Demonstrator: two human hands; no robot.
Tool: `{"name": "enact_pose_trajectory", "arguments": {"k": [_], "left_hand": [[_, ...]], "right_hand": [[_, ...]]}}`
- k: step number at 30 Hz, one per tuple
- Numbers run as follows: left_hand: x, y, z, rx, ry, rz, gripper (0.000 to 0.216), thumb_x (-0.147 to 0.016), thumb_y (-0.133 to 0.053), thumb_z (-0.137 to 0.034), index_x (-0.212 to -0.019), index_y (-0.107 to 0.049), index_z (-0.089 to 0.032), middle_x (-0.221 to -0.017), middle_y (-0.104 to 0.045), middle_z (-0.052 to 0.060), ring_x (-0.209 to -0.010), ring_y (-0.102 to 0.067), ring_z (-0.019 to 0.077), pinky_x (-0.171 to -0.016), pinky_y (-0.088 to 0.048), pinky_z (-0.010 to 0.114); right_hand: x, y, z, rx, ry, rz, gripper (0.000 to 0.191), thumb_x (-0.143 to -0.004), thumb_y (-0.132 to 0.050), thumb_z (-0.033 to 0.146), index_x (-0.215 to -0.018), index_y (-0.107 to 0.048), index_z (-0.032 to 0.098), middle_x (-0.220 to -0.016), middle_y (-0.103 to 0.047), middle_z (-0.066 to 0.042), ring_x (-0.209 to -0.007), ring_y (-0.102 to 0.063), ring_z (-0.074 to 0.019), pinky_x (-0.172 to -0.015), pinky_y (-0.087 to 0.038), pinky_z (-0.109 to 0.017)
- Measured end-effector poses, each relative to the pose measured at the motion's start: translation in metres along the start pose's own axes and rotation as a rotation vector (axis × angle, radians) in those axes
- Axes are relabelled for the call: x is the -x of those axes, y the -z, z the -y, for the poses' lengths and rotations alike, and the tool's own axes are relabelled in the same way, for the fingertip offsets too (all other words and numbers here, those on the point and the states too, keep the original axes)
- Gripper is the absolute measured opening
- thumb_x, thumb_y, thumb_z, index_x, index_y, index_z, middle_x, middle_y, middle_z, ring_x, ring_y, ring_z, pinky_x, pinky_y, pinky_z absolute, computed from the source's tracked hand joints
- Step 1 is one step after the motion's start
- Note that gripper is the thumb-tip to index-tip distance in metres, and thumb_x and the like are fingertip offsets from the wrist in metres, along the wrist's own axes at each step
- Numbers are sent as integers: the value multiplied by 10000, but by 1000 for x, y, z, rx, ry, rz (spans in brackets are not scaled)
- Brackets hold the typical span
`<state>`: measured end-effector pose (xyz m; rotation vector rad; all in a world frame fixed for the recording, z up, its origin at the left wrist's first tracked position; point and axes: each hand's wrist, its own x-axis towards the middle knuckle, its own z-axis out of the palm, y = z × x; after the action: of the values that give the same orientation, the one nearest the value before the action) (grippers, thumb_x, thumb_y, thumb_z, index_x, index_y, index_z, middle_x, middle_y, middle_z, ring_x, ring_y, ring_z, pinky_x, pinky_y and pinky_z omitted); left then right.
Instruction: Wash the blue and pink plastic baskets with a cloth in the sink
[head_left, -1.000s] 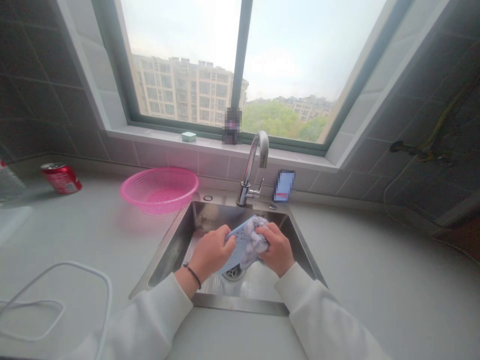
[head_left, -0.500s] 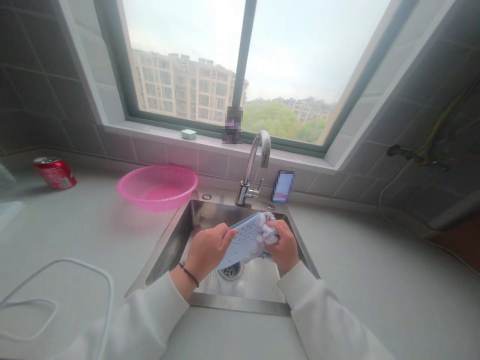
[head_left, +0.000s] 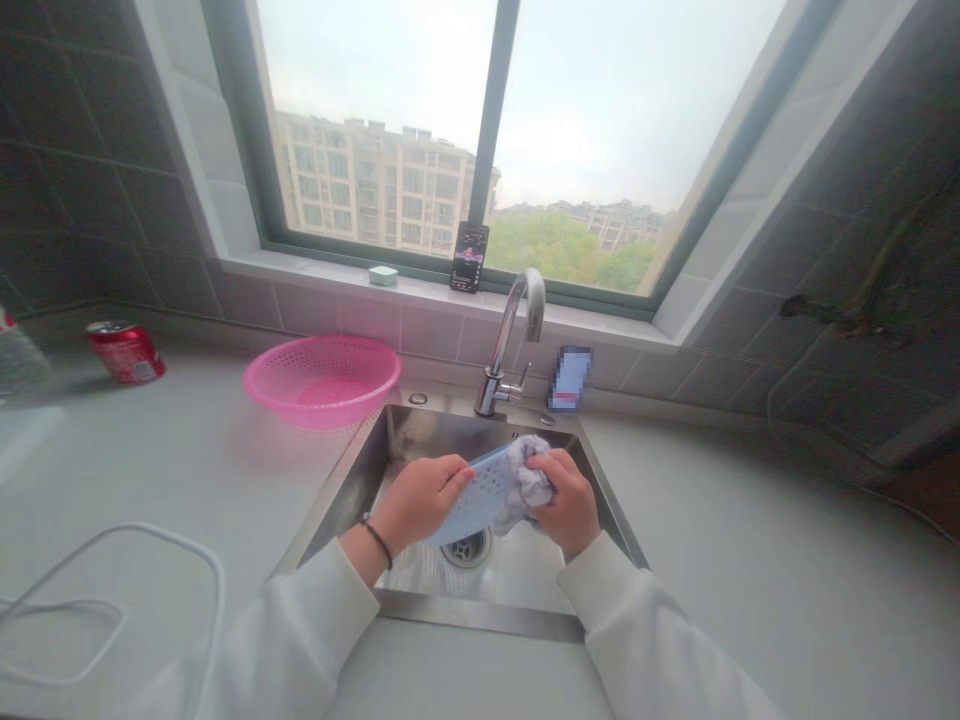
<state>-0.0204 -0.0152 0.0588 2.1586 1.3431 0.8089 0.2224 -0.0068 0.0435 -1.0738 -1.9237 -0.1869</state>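
Over the steel sink (head_left: 480, 612), my left hand (head_left: 421, 498) is closed round the left end of a light blue perforated plastic basket (head_left: 480, 497), with the thumb on top. The basket is tilted, and its full shape is partly hidden by my hands and the cloth. My right hand (head_left: 568, 500) grips a bunched white-grey cloth (head_left: 523, 475) pressed against the basket's right end. Below them the drain (head_left: 466, 550) shows in the sink floor.
A chrome faucet (head_left: 491, 385) stands behind the sink. Left of it are a pink colander (head_left: 322, 380), a red can (head_left: 126, 352) and a white cable (head_left: 217, 600). One phone (head_left: 469, 258) leans on the windowsill near a green box (head_left: 382, 276); another phone (head_left: 570, 380) leans against the tiles.
My right hand has shifted the cloth slightly left across the basket, covering more of its holes. My left hand keeps its hold. The view has moved a little.
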Motion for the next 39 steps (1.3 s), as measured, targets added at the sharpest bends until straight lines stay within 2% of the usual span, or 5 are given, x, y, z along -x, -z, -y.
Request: {"name": "enact_pose_trajectory", "arguments": {"k": [10,16,23,31,39], "left_hand": [[3,-6,-8,-83,140,-69,296,-993,-357,-300,-763,-521,-215,-693,-614,20,-689,-592,197,-618,-288,291],[4,-8,-9,-132,176,-124,398,-1012,-369,-465,-721,-487,-222,-658,-584,10,-634,-557,188,-597,-239,288],[7,-12,-8,-167,155,-165,378,-1013,-369,-432,-730,-504,-220,-643,-589,9,-635,-574,192,-603,-239,289],[5,-10,-8,-87,163,-176,428,-988,-403,-491,-714,-577,-212,-626,-623,13,-615,-591,190,-595,-292,289],[4,-5,-6,59,21,-45,336,-999,-432,-401,-976,-728,-243,-933,-775,30,-852,-693,209,-746,-421,276]], "right_hand": [[11,-8,33,-52,179,156,196,-760,-674,229,-951,-714,255,-960,-693,-67,-788,-688,-210,-675,-561,-295],[1,-4,4,-19,-66,-1,189,-741,-634,190,-918,-694,223,-869,-665,-58,-788,-693,-230,-696,-575,-330],[11,-5,43,-80,241,68,121,-804,-682,275,-916,-712,238,-916,-675,-73,-761,-671,-217,-667,-560,-320],[-1,0,8,-54,-8,-70,164,-744,-648,175,-898,-680,218,-861,-666,-58,-778,-693,-221,-684,-574,-320],[9,-2,28,-99,195,74,114,-775,-682,226,-888,-686,243,-915,-687,-61,-770,-679,-195,-675,-561,-285]]}}
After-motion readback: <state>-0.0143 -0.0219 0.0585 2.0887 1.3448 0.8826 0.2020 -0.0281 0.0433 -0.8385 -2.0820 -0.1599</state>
